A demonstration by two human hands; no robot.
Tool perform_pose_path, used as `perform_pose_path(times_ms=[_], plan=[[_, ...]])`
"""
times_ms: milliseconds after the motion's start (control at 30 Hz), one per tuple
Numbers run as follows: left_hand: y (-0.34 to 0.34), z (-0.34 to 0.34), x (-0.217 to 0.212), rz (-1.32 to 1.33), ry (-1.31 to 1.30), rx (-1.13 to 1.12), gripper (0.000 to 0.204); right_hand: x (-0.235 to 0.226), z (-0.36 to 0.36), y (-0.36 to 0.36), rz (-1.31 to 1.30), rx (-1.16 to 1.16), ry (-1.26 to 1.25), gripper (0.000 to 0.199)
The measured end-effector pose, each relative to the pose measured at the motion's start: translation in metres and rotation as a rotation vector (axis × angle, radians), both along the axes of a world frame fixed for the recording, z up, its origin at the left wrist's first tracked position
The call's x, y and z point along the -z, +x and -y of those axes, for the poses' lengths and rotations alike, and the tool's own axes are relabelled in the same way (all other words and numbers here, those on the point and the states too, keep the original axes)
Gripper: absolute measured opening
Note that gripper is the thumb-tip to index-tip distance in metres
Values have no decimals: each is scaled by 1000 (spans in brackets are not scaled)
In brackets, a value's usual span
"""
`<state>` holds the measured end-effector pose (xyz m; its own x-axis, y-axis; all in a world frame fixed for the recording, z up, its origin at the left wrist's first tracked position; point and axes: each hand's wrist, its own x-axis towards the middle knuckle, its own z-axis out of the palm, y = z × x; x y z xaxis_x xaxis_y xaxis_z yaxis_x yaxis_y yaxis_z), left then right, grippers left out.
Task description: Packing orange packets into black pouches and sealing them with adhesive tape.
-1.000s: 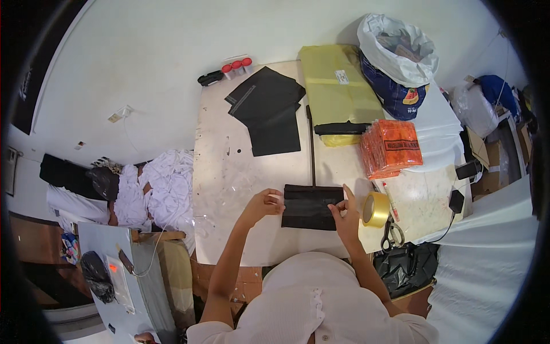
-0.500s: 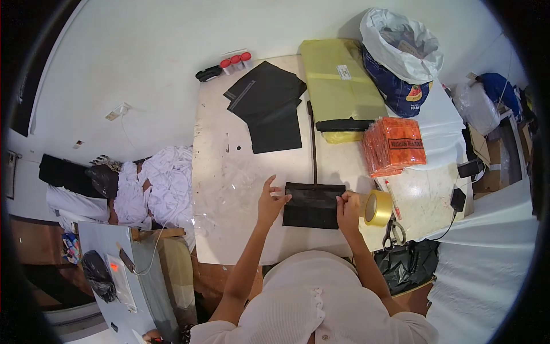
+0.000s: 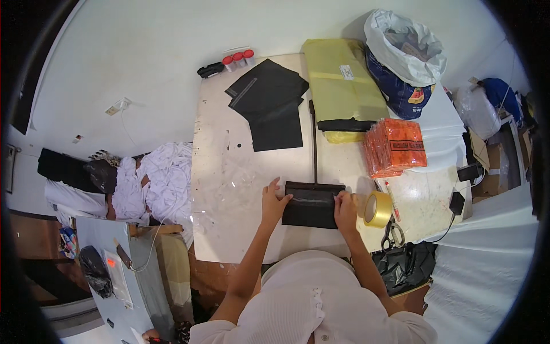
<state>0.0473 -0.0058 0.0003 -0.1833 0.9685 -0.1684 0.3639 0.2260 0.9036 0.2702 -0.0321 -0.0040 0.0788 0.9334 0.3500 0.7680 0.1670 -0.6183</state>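
A flat black packet [image 3: 309, 215] lies on the table in front of me, with a shiny strip across its upper half. At its left edge is my left hand [image 3: 272, 203], thumb touching the packet and fingers spread apart. My right hand [image 3: 345, 211] pinches the right edge between thumb and fingers. A thin dark bar [image 3: 314, 146] runs from the packet's top edge toward the back of the table. Beyond the left hand, several black plastic bags [image 3: 269, 106] lie fanned over one another. A roll of yellowish tape [image 3: 378, 208] stands just right of my right hand.
Scissors [image 3: 393, 236] and a red-and-white pen [image 3: 393, 200] lie near the tape. Orange packets [image 3: 395, 148] are stacked behind them. Further back are a yellow wrapped bundle [image 3: 344, 80], an open sack [image 3: 404, 69] and red-lidded containers [image 3: 238, 58]. White cloth [image 3: 166, 178] is heaped left of the table [image 3: 215, 229].
My right hand has shifted slightly left and down along the packet's edge. The left hand stays at the left edge. The view has moved a little.
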Motion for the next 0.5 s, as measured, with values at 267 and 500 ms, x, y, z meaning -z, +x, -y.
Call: perform_pose_path(times_ms=[267, 500], plan=[[-4, 11, -15, -676, 214, 46, 59, -4, 6, -3, 156, 60, -25, 12], [25, 30, -28, -517, 455, 376, 38, -31, 12, -22, 83, -32, -18, 37]])
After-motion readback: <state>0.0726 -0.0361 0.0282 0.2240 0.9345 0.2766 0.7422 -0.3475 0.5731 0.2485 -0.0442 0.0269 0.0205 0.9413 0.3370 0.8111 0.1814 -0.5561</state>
